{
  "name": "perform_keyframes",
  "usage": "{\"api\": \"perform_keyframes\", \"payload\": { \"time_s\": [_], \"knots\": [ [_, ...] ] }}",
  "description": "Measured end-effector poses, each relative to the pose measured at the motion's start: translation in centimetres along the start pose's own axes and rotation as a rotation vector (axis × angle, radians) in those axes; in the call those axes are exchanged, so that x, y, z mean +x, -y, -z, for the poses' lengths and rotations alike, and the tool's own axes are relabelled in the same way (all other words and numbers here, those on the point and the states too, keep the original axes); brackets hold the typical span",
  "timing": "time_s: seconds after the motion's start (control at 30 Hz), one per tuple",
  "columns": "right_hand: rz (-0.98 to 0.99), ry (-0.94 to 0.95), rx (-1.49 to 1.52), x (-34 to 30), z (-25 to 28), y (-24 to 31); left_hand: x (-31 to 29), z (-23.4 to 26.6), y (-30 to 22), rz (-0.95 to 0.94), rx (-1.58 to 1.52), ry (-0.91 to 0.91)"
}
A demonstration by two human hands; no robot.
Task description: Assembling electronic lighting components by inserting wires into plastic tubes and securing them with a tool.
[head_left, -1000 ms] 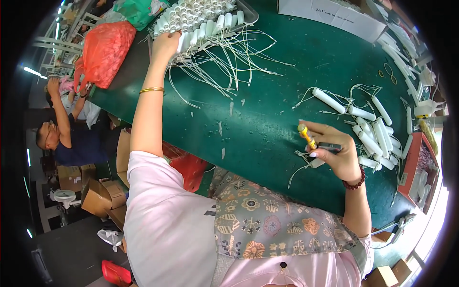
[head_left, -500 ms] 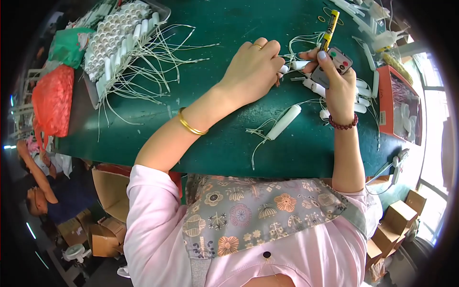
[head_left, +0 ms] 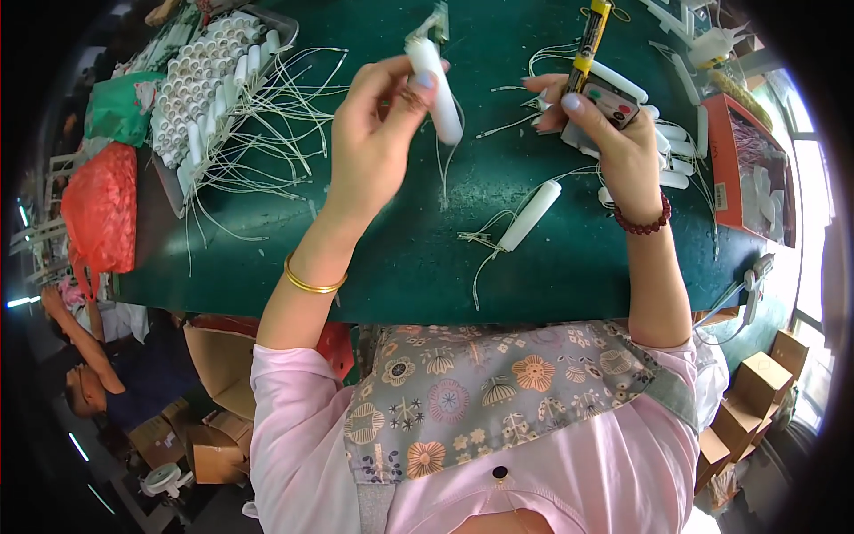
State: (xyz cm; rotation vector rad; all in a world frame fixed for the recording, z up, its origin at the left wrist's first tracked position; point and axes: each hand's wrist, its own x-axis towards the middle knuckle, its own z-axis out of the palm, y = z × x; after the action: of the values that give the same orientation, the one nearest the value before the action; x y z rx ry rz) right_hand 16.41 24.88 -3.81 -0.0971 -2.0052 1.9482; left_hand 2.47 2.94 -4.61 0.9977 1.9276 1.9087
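My left hand [head_left: 366, 151] is raised over the table, its thumb and fingers closed round a white tube [head_left: 442, 111] with thin wires. The tube tilts, its lower end toward the right. In my right hand [head_left: 627, 151] are a small grey remote control [head_left: 612, 102] with coloured buttons and a yellow-and-black stick [head_left: 590, 43], which looks like batteries end to end. Beside and partly under that hand lies a pile of white tubes [head_left: 678, 151]. One more white wired tube [head_left: 531, 216] lies alone on the green table [head_left: 400, 276], nearer to me.
A tray [head_left: 289, 28] packed with white tubes [head_left: 203, 76] stands at the far left, its wires trailing over the table. Beside it are a green bag [head_left: 114, 109] and a red bag [head_left: 100, 209]. An orange box [head_left: 727, 169] stands at right. Another person [head_left: 133, 378] is at lower left.
My left hand has moved away from my right hand, leftward and turned upward, with a white tube now plainly in it. My right hand has shifted slightly, still holding the remote and stick.
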Motion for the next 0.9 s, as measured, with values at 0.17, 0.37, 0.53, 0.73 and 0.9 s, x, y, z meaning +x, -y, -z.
{"api": "perform_keyframes", "payload": {
  "time_s": [0.17, 0.37, 0.53, 0.73, 0.9],
  "knots": [
    [-0.227, 0.252, 0.243, -0.5, -0.8, 0.4, -0.4, 0.3, 0.4, 0.164, -0.349, 0.073],
    [-0.228, 0.212, 0.112, -0.5, -1.2, -1.1, -1.5, -0.4, 0.5, 0.195, -0.501, 0.330],
    [0.472, 0.212, -0.494, 0.0, -0.9, -0.8, -1.2, 0.5, 2.0, 0.587, -1.040, 0.509],
    [0.643, 0.380, -0.671, -0.3, -2.1, 0.5, -1.8, 0.2, 2.7, 0.703, -0.963, 0.535],
    [0.546, 0.180, -0.852, 0.0, 0.1, 0.4, -1.7, -0.3, 2.1, 0.664, -0.652, 0.568]
  ]
}}
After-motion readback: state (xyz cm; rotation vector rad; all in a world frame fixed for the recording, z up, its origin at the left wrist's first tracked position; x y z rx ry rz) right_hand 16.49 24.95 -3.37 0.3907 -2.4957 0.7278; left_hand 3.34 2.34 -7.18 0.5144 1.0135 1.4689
